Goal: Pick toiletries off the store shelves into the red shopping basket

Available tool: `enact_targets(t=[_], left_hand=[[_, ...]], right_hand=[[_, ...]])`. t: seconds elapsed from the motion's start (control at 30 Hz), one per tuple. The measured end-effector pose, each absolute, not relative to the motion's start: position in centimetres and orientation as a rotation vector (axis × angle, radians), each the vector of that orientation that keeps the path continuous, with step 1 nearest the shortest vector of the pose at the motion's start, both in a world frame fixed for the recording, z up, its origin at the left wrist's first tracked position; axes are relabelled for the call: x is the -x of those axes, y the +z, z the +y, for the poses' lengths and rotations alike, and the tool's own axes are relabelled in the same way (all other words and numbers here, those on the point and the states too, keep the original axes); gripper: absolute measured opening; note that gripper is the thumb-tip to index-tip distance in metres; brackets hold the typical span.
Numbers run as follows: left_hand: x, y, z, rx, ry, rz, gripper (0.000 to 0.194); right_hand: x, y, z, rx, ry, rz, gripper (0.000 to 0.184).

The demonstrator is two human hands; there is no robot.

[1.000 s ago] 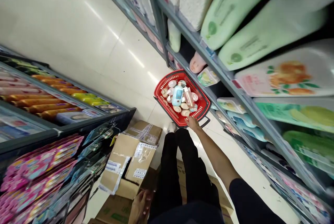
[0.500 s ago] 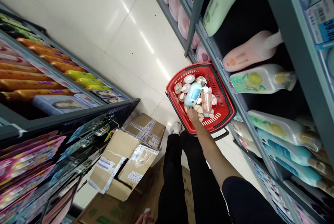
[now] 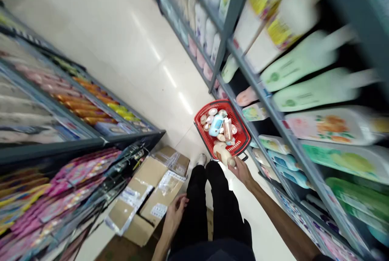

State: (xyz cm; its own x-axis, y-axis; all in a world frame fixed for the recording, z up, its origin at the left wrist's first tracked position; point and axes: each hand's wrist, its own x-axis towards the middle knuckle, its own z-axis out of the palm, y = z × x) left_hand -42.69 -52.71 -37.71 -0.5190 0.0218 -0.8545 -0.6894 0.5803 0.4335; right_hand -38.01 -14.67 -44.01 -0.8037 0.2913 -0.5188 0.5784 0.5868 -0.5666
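Note:
My right hand [image 3: 241, 170] grips a cream bottle [image 3: 222, 152] by its cap end. The bottle's body lies over the near edge of the red shopping basket [image 3: 243, 131]. Inside the basket are a light blue bottle [image 3: 216, 125], a clear pinkish pump bottle [image 3: 227, 129] and several pale rounded items. At my left thigh, my left hand [image 3: 175, 212] hangs apart from the basket, its fingers loosely curved and nothing visible in them.
Shelves of bottles [image 3: 304, 62] stand close along the right. Cardboard boxes [image 3: 148, 188] are stacked at lower left, beside a shelf end with hanging pink packets [image 3: 75, 180]. Pale floor tiles [image 3: 136, 62] run up the aisle between the shelves.
My right hand has left the light blue bottle in the basket and now holds a cream bottle at the near rim. My left hand has come further into view; the camera view is higher.

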Motion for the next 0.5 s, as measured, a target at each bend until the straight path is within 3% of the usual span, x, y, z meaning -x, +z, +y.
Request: enact_targets(t=[0.2,0.4,0.5], left_hand=[[50.7,-28.3,-42.8,-0.411,1.069,1.801,0.082],[48.7,-16.4,-35.7,-1.243,0.783,1.321,0.121],[45.8,-11.4,-34.9,-1.318,0.646,1.11,0.121]], right_hand=[[28.4,-22.1,-19.4,-0.487,-1.232,2.92,0.019],[22.9,-4.7,-24.4,-0.779,-1.303,2.906,0.028],[19.6,1.3,-26.3,-0.892,-1.403,2.917,0.036]])
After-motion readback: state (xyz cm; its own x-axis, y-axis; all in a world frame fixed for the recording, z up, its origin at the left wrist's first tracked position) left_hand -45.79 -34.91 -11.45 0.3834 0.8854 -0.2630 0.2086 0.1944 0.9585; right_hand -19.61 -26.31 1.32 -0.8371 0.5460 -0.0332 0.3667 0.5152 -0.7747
